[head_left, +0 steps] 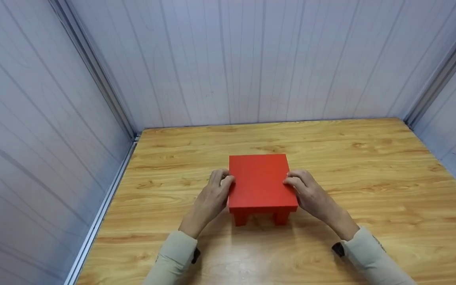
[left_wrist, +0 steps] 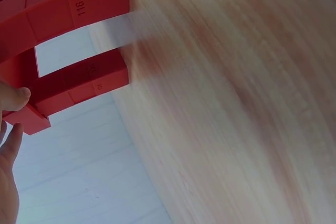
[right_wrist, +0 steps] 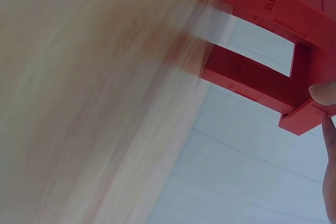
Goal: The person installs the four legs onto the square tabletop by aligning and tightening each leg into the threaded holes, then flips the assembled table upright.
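A small red stool [head_left: 260, 183] with a square top stands upright in front of me, its legs down at the wooden tabletop. My left hand [head_left: 211, 194] grips the left edge of the seat, thumb on top and fingers at the side. On the opposite edge, my right hand [head_left: 314, 196] holds it the same way. The left wrist view shows a leg [left_wrist: 86, 80] and printed numbers such as 116 on the red parts. Similar numbers, 118 among them, mark the side of the stool [right_wrist: 270, 3] in the right wrist view.
Wood-grained tabletop [head_left: 164, 166] spreads around the stool. A pale panelled wall [head_left: 244, 63] rises behind it, with further panels [head_left: 42, 158] to the left and right. A metal strip [head_left: 105, 206] runs along the tabletop's left edge.
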Action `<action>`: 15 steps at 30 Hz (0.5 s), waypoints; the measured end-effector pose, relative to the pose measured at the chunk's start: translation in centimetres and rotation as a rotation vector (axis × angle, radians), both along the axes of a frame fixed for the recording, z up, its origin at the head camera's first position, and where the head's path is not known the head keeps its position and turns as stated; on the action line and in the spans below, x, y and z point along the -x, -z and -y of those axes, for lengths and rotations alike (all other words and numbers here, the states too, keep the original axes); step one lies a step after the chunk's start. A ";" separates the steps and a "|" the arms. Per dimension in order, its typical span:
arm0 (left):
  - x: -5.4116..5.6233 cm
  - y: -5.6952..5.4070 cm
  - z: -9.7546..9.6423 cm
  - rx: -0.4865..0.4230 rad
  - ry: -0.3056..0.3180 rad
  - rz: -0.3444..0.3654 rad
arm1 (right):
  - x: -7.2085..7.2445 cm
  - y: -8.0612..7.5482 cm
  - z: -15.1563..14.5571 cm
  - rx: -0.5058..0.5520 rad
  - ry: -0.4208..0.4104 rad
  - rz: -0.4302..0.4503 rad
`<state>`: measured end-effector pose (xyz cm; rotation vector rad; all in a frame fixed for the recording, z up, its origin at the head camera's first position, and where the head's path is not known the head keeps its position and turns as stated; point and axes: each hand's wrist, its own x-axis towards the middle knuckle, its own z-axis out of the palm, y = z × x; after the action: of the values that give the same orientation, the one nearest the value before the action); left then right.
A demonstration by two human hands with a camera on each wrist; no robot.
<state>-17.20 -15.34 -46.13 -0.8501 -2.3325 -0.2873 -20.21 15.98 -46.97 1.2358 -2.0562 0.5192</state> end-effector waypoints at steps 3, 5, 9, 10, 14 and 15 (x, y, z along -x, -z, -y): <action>0.1 0.1 0.2 -0.007 -0.009 -0.005 | 0.0 0.1 0.1 0.005 0.010 -0.017; 0.2 0.1 0.3 -0.023 -0.017 -0.001 | 0.0 0.2 0.2 0.009 0.018 -0.021; 0.4 0.2 0.7 -0.071 -0.057 0.012 | 0.0 0.4 0.0 0.014 0.035 -0.002; 0.5 0.1 0.8 -0.081 -0.077 0.013 | 0.1 0.5 0.0 0.020 0.045 0.006; 0.8 -0.2 1.2 -0.108 -0.182 0.029 | 0.3 0.4 -0.5 0.077 0.105 0.047; 0.8 -0.3 1.2 -0.109 -0.210 0.031 | 0.4 0.4 -0.6 0.096 0.126 0.056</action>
<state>-17.99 -16.59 -45.84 -0.5461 -2.3870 -0.3365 -20.61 16.54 -47.35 1.0393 -2.1139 0.5917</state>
